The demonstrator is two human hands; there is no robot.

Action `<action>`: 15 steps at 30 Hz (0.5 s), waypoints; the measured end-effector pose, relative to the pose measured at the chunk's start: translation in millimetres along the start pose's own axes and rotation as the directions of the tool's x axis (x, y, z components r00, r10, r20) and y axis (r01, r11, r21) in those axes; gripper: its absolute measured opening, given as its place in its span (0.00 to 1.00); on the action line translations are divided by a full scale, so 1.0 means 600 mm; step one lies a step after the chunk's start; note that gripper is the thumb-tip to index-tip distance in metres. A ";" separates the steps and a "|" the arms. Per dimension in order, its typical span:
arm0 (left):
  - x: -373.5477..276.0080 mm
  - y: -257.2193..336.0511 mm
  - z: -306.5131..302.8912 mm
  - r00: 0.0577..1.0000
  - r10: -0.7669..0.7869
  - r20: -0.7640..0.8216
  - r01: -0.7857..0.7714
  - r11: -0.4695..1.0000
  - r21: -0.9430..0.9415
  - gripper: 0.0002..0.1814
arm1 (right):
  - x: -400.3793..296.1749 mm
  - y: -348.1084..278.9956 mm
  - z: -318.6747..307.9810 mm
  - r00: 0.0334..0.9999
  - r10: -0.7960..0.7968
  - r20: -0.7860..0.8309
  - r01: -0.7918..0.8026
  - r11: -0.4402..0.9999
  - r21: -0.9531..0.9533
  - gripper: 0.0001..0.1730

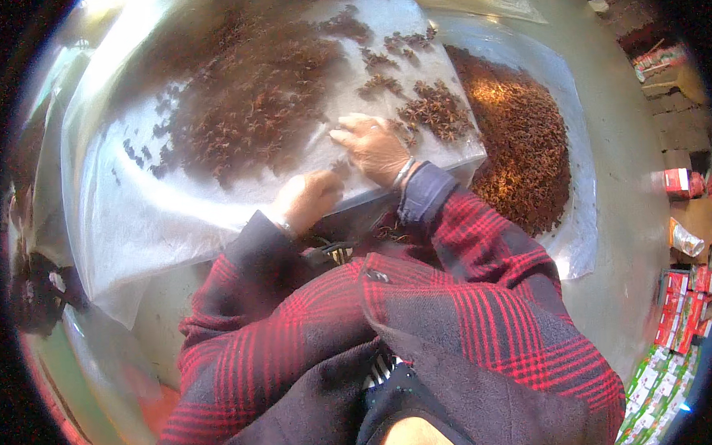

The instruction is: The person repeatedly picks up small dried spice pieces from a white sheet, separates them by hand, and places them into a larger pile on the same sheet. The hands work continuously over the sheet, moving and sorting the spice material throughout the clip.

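A large heap of dried star anise (252, 102) lies on a table covered in clear plastic sheeting (174, 229). My left hand (311, 197), blurred, is at the near edge of the table with its fingers curled; whether it holds anything cannot be told. Just beyond and to the right, my right hand (371, 145) rests low over the sheeting, fingers bent and pointing left. A smaller cluster of star anise (437, 111) lies right beside that hand. At its fingertips I cannot make out a held piece.
A big reddish-brown pile (524, 152) lies on another plastic sheet (582, 214) on the floor, right of the table. Cardboard boxes (682, 123) and red packages (677, 311) line the far right. Plastic sheeting hangs over the table's left side.
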State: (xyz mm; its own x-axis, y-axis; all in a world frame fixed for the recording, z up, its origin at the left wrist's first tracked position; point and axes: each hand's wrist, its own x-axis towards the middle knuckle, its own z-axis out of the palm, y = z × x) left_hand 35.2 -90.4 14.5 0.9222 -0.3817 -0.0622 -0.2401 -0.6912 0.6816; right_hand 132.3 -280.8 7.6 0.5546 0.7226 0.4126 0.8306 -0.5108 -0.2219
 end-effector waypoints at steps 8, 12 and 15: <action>0.012 0.013 -0.019 0.951 -0.200 -0.236 0.232 0.966 0.116 0.16 | -0.035 0.106 0.013 0.988 0.082 0.133 -0.014 0.895 -0.446 0.26; 0.070 0.032 0.012 0.981 -0.111 0.160 0.009 0.846 0.533 0.11 | -0.067 0.187 -0.040 0.962 0.265 0.070 -0.177 0.795 -0.581 0.25; 0.132 0.024 0.043 0.964 -0.235 -0.124 0.258 0.942 0.215 0.10 | -0.080 0.204 -0.065 0.938 0.347 -0.008 -0.284 0.754 -0.592 0.26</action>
State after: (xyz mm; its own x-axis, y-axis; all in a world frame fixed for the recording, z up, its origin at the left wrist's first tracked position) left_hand 97.3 -146.3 0.5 0.9831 -0.1293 -0.1300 -0.0539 -0.8816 0.4689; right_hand 205.4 -395.9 -5.1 0.8079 0.4967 0.3170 0.4392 -0.8663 0.2380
